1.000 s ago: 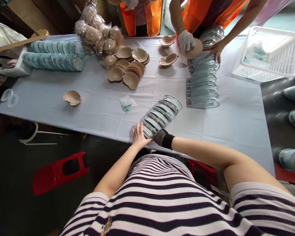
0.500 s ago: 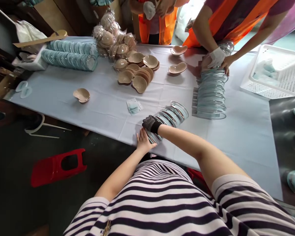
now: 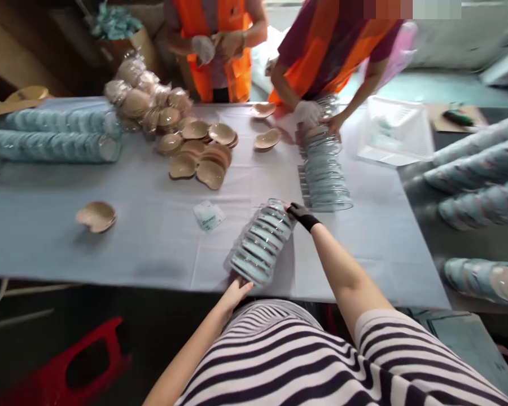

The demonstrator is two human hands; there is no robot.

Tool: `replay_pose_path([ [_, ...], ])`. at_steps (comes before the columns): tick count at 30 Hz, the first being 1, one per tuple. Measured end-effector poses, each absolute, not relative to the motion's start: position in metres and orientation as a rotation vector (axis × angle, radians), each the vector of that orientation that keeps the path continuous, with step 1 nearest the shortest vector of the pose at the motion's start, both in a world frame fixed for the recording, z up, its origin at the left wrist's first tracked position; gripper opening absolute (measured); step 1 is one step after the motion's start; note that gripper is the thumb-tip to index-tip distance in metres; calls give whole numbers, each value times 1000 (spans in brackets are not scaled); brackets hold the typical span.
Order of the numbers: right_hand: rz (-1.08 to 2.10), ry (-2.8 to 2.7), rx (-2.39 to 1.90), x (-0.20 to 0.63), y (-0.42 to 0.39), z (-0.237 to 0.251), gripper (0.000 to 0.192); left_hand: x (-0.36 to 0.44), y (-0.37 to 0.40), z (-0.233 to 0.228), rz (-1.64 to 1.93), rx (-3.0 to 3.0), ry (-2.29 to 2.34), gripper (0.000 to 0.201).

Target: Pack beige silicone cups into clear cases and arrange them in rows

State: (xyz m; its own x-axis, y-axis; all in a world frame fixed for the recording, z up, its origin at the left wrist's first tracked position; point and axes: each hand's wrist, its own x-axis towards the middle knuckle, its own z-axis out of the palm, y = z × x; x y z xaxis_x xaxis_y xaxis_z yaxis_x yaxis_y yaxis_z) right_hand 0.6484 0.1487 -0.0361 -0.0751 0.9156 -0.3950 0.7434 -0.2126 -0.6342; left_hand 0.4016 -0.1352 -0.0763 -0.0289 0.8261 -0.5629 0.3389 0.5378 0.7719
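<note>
A slanting row of nested clear plastic cases with pale-blue inserts (image 3: 258, 245) is gripped between my two hands over the table. My bare left hand (image 3: 237, 291) holds its near end, close to the table's front edge. At the far end my right hand (image 3: 300, 214), in a black glove, presses against the last cases; part of its fingers is hidden. A small printed packet (image 3: 209, 216) lies to the left of the row. Beyond my right hand stands a longer row of similar clear cases (image 3: 327, 175), with a co-worker's hands (image 3: 315, 115) at its far end.
Beige bra-cup-shaped pads (image 3: 211, 169) lie in piles mid-table, behind them bagged pads (image 3: 139, 104). A single pad (image 3: 96, 217) sits at left. Blue-filled rows (image 3: 55, 146) line the back left. A white basket (image 3: 395, 132) and more rows (image 3: 486, 163) are at right. Two co-workers stand opposite.
My right hand has moved from the row's near end to its far end. The row is turned more away from me and appears lifted or tilted. The camera view has shifted.
</note>
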Motion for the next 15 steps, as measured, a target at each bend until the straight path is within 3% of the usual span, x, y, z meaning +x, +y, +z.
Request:
replay_pose_path([
  [3, 1301, -1681, -1901, 663, 120, -41, 40, 392, -123, -77, 499, 695, 1525, 55],
  [10, 1235, -1391, -1851, 703, 38, -36, 39, 365, -84, -89, 422, 596, 1483, 42],
  [15, 861, -1424, -1698, 752, -19, 18, 56, 418, -58, -89, 338, 610, 1269, 46],
])
